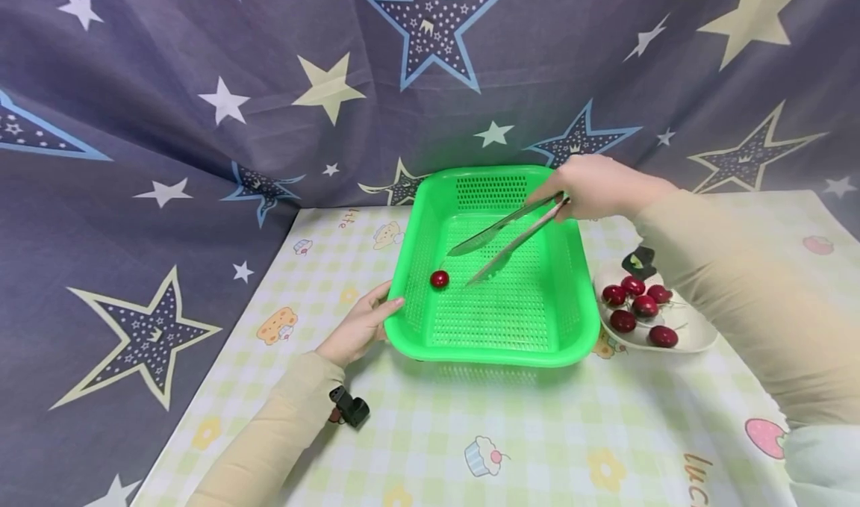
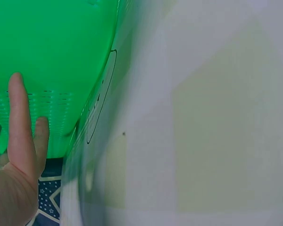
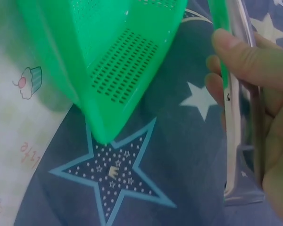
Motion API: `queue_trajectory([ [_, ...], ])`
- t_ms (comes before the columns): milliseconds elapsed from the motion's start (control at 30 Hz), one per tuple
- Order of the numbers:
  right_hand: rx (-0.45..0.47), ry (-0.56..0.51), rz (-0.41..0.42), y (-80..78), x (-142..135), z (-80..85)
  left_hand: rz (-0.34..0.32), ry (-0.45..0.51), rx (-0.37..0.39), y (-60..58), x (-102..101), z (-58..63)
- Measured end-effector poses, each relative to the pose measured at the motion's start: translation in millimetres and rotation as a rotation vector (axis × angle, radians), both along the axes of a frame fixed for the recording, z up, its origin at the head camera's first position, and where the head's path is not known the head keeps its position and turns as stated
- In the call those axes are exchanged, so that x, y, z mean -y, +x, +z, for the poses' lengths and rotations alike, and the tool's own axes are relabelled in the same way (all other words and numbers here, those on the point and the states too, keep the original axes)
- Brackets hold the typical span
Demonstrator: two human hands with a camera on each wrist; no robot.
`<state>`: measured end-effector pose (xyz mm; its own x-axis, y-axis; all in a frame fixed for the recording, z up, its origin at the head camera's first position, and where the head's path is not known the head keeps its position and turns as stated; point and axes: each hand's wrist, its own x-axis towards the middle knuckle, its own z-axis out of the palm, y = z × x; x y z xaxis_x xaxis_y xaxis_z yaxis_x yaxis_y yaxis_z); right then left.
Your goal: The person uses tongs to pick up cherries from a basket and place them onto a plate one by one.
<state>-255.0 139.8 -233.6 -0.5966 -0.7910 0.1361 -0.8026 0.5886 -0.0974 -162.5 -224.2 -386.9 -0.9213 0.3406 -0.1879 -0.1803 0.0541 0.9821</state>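
A green plastic basket [image 1: 500,356] with perforated sides stands on the table, one dark red cherry [image 1: 440,279] lying in its left part. My left hand [image 1: 359,324] holds the basket's left rim, thumb over the edge; in the left wrist view its fingers [image 2: 21,127] lie along the outer wall. Metal tongs [image 1: 513,242] are gripped in my right hand [image 1: 594,186] above the basket's far right side. Their arms point down left, tips spread apart and to the right of the cherry. The right wrist view shows my thumb pressing one tong arm [image 3: 233,127].
To the right of the basket, partly under my right forearm, is a white dish [image 1: 699,335] with several cherries [image 1: 645,307]. A checkered cloth [image 1: 416,447] covers the table. A dark star-patterned curtain [image 1: 269,44] hangs behind and along the left.
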Motion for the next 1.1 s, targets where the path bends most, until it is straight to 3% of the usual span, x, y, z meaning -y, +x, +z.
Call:
queue_trajectory([
  [233, 0.008, 0.11, -0.022, -13.6, 29.3, -7.7, 0.003, -0.002, 0.002, 0.1, 0.4, 0.5],
  [400, 0.009, 0.131, -0.011, -23.4, 43.0, -17.6, -0.003, -0.004, 0.0, 0.7, 0.6, -0.2],
  [700, 0.03, 0.113, -0.008, -39.4, 51.7, -34.6, -0.011, -0.001, -0.004, 1.6, 0.0, -0.2],
  [1100, 0.06, 0.168, -0.029, -44.3, 57.6, -41.2, -0.004, 0.004, -0.005, 2.0, -0.2, 0.8],
])
